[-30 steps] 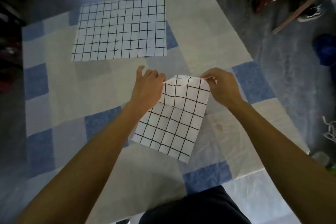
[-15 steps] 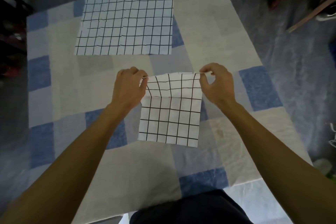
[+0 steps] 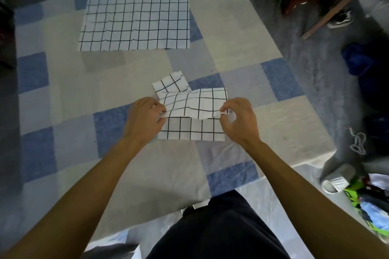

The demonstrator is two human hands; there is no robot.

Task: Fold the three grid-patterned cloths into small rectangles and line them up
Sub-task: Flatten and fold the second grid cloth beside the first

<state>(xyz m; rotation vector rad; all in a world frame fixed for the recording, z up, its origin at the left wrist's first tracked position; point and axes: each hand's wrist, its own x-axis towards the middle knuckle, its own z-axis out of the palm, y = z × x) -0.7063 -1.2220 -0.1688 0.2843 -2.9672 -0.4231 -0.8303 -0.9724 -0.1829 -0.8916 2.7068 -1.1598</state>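
The left hand (image 3: 145,121) and right hand (image 3: 239,121) each pinch an edge of the small white cloth with black grid lines (image 3: 190,130), holding its upper layer lifted over the near half. One corner pokes out at the far left. The cloth lies mid-desk on the blue, grey and cream checked desk cover (image 3: 63,82). A larger white grid-patterned cloth (image 3: 136,17) lies spread flat at the far side, well apart.

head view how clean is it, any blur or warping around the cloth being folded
Head view: the half-folded cloth is sharp, grid lines crisp. Head view: the right edge of the table bows from wide-angle distortion. Head view: floor clutter at the right margin is smeared, and the corners fall dark.
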